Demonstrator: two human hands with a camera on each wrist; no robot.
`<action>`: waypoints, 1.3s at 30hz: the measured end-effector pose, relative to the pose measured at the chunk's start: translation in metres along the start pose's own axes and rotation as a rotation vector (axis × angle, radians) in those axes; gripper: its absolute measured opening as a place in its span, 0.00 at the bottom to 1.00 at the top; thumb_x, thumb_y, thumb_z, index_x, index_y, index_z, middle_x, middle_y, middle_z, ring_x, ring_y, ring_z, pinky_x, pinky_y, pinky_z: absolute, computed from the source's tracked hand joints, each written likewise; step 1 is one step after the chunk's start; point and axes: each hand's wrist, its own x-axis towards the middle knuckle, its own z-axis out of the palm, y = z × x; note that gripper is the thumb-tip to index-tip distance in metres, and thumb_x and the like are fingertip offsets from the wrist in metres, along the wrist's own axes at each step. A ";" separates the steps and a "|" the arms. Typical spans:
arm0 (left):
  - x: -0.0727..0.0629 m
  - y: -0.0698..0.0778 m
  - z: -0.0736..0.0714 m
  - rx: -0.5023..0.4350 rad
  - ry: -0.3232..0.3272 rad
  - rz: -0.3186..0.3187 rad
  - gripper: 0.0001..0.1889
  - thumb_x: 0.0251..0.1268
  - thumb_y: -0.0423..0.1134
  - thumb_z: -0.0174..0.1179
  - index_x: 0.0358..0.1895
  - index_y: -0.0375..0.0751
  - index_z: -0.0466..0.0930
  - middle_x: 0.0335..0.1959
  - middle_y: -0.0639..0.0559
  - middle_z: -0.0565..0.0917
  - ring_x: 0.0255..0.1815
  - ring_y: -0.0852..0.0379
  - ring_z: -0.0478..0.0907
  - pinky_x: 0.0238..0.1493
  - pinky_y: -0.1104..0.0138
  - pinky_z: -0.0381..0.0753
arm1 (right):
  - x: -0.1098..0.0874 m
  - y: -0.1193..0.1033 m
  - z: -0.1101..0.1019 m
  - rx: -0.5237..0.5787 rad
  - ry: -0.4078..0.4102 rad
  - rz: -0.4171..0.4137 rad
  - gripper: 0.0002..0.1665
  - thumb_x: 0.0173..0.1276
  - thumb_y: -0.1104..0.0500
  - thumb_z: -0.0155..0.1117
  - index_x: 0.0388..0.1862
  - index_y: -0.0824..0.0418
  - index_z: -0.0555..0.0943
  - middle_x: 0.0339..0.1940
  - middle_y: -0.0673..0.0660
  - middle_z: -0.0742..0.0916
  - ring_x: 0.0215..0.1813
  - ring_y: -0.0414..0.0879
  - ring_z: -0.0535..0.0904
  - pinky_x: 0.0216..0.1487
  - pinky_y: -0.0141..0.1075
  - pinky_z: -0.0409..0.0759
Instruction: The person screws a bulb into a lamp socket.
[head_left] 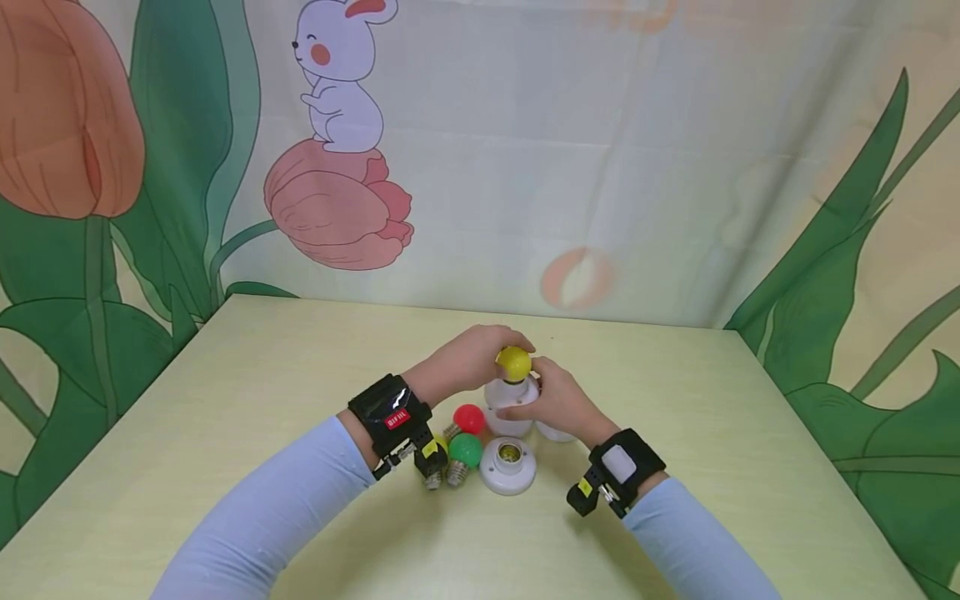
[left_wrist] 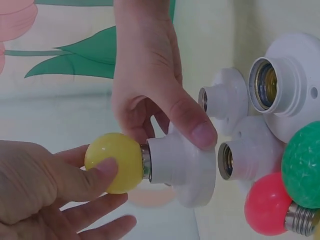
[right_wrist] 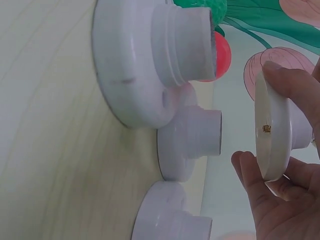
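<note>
My left hand (head_left: 474,357) pinches a yellow light bulb (left_wrist: 116,162) between thumb and fingers. My right hand (head_left: 564,403) grips a white lamp socket (left_wrist: 189,167) by its round base, raised above the table. In the left wrist view the bulb's metal screw base sits at the socket's mouth, its upper threads still showing and the rest hidden inside. The right wrist view shows the underside of the held socket (right_wrist: 272,135), with the thumb on one edge and fingers on the other; the bulb is hidden there.
Below the hands, several other white sockets stand on the table, the nearest socket (head_left: 497,481) facing up. Left of them lie a red bulb (head_left: 469,418), a green bulb (head_left: 466,450) and another yellow bulb, partly behind the wrist camera. A printed curtain (head_left: 480,208) hangs behind the table.
</note>
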 end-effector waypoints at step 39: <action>-0.001 0.002 0.005 0.063 0.115 -0.136 0.36 0.54 0.58 0.68 0.56 0.33 0.69 0.46 0.41 0.74 0.38 0.51 0.75 0.34 0.70 0.80 | 0.003 -0.001 0.002 0.001 -0.002 0.019 0.33 0.48 0.45 0.79 0.50 0.53 0.75 0.44 0.51 0.80 0.46 0.46 0.77 0.50 0.41 0.78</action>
